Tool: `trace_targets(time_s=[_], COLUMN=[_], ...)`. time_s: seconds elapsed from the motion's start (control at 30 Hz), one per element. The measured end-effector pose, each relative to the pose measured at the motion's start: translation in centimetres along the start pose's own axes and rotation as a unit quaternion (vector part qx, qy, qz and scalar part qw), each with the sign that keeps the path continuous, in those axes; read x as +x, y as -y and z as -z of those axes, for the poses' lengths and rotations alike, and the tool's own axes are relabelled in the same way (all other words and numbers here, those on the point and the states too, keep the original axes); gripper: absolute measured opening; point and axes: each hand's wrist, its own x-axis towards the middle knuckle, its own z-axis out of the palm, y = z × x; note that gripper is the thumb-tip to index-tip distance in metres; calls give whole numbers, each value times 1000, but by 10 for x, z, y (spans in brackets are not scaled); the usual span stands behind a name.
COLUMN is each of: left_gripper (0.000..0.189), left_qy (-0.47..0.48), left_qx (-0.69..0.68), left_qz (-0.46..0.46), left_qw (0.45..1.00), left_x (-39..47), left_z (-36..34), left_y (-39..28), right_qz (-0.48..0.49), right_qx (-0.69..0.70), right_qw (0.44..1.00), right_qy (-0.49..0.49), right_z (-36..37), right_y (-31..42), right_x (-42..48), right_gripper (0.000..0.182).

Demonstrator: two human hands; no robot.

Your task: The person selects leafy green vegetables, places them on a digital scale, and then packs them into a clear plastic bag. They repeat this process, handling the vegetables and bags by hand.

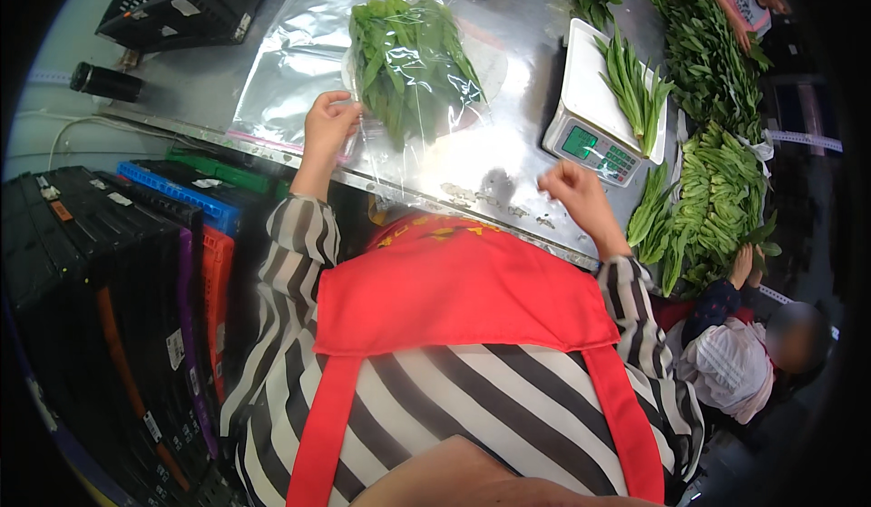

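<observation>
My left hand [330, 126] pinches the near left edge of a clear plastic bag [429, 109]. Inside the bag lies a bunch of leafy greens [401, 65], flat on the metal table. A stack of clear plastic bags [299, 58] with a pink edge strip lies just left of it. My right hand [578, 197], slightly blurred, hovers above the table's front edge with curled fingers and nothing visible in them. Close beyond it stands a digital scale [599, 146] with a lit green display. A bundle of long-leaved greens [636, 92] rests on its white pan.
Heaped greens [714, 194] line the right side, where two other people work with their hands [743, 265] at the leaves. Black crates [88, 248] stand at left below the table. A black basket [190, 7] and a dark cylinder [105, 83] are on the table.
</observation>
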Motion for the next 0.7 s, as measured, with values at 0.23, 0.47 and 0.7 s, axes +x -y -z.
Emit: trace_targets(time_s=[0.23,0.47,0.7], left_gripper=[30,21,10], left_qy=[10,-5,39], left_qx=[-31,-68,7], left_qz=[25,23,3], left_qw=[999,997,999], left_x=[-1,-8,-8], left_z=[-1,-3,3], left_y=[2,-3,8], right_qz=[-95,-103,1], right_qx=[175,322,360], right_qw=[979,941,930], right_qy=[-46,9,-69], right_z=[-30,-48,-54], right_y=[11,3,-35], right_x=[140,180,173], right_gripper=[34,38,23])
